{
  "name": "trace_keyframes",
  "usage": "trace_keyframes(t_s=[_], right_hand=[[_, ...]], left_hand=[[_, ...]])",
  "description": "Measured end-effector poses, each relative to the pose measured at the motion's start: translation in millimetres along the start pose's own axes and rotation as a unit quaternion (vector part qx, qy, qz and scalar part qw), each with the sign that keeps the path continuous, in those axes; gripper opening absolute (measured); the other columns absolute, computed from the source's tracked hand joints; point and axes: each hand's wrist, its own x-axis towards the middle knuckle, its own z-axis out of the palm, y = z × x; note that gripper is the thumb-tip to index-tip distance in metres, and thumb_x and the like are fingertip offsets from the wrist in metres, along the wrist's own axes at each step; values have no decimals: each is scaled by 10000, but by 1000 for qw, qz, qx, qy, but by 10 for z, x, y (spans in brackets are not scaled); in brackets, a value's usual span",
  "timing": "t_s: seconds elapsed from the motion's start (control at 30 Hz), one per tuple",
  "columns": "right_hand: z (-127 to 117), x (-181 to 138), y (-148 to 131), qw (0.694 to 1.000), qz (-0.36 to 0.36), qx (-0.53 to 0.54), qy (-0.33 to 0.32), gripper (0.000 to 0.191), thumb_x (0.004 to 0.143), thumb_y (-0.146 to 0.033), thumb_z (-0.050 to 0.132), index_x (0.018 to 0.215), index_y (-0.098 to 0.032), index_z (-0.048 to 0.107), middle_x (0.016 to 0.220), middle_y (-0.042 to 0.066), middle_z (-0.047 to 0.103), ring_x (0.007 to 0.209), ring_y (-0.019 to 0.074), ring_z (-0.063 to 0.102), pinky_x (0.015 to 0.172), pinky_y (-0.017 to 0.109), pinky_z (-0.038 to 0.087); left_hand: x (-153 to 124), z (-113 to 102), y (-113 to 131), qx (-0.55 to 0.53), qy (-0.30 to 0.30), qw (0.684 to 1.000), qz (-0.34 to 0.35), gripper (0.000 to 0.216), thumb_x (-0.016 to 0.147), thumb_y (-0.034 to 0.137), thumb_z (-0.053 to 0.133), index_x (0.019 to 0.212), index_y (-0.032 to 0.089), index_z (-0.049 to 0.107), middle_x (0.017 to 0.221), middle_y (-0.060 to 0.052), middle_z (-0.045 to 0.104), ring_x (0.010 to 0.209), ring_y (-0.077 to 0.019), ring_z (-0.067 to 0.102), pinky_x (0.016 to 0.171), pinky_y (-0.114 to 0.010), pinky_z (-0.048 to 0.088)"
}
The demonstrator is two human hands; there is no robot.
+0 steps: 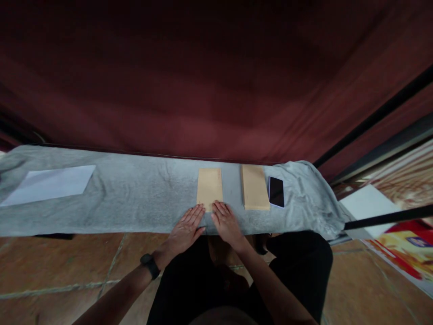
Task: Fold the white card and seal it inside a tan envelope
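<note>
left hand (186, 227) flat, palm down, fingers stretched and close together, tips touching the near edge of a tan envelope (209, 188); gripping nothing. black watch (149, 265) on that wrist. right hand (227, 223) likewise spread flat, palm down, fingertips on the same near edge, just beside the left; holding nothing either, only pressing. both hands side by side, thumbs nearly meeting, heels hanging off the near rim of the grey cloth (135, 198).

tan envelope lying flat, long side running away from the body, plain and smooth, faint border line near the far end; closed or open cannot be told, contents not visible. just right of it, apart by a narrow strip of cloth, a second tan envelope (255, 186), same colour and shape, also flat, untouched. touching or nearly touching its right edge, a dark phone (276, 191), screen black, pale rim.

far off to the left on the same cloth, well apart from the hands, a white sheet (50, 184), flat and slightly skewed.

grey cloth draped over a long narrow surface, wrinkled, falling off at the right end. behind it, a dark red curtain (203, 81). below, brown tiled floor (67, 266) and black-clad legs. at the right, black bars (382, 219) and a red-and-yellow printed sheet (406, 253) on the floor.
</note>
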Motion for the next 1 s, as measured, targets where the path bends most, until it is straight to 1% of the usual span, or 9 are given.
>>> trace_keyframes(t_s=[0.07,0.13,0.37,0.5,0.6,0.7,0.8,0.9,1.0], right_hand=[[55,187,35,1000,-24,-6,-19,435,1103,-333,356,1472,-153,502,1567,89,408,1442,227,375,1220,430,254],[122,387,93,999,-19,-19,-30,452,1096,-346,385,1500,-158,464,1596,93,350,1464,238,336,1224,444,235],[240,997,341,997,61,-41,-34,541,1077,-357,398,1543,-84,371,1611,138,290,1501,240,250,1233,430,197],[275,1157,384,992,109,-52,-33,581,1078,-379,396,1546,-38,348,1610,161,270,1502,262,245,1237,432,174],[323,1184,379,989,136,-58,-20,589,1080,-378,397,1551,-31,334,1610,167,260,1496,288,256,1237,450,163],[371,1180,375,988,142,-62,-4,583,1076,-367,409,1549,-32,340,1607,170,270,1493,293,266,1234,462,165],[405,1176,383,988,139,-65,11,554,1073,-342,414,1544,-54,364,1606,167,284,1489,281,278,1231,457,176],[432,1175,398,989,136,-61,23,532,1069,-313,390,1540,-64,375,1599,167,308,1485,276,289,1224,472,192],[445,1169,411,990,128,-53,35,513,1062,-269,347,1534,-71,388,1587,163,336,1476,284,306,1209,503,216]], left_hand=[[-2,15,-4,8,2,1000,2,648,1017,457,412,1555,106,329,1603,-168,357,1498,-261,317,1208,-451,329],[-7,30,-12,17,4,1000,4,654,1014,465,422,1557,112,327,1603,-164,360,1495,-260,324,1208,-451,330],[-21,13,-22,33,12,999,9,670,1010,466,437,1570,127,292,1615,-143,345,1501,-253,312,1208,-448,331],[-10,-2,-12,23,17,1000,-1,630,1016,467,421,1547,136,342,1585,-138,406,1472,-250,375,1185,-445,366],[76,16,-14,8,17,999,-38,564,1033,450,375,1508,150,417,1541,-131,477,1433,-244,439,1159,-435,401],[275,96,-58,6,17,997,-78,555,1047,414,309,1512,131,416,1543,-145,471,1443,-253,423,1167,-447,383],[568,246,-166,16,14,994,-107,605,1045,405,259,1570,107,302,1590,-160,388,1493,-275,330,1206,-497,295],[905,398,-312,20,19,991,-130,611,1034,351,222,1609,147,198,1596,-141,383,1508,-263,298,1217,-520,238],[1236,464,-443,16,10,991,-136,605,1019,305,219,1608,171,218,1585,-122,413,1507,-258,300,1216,-512,227]])
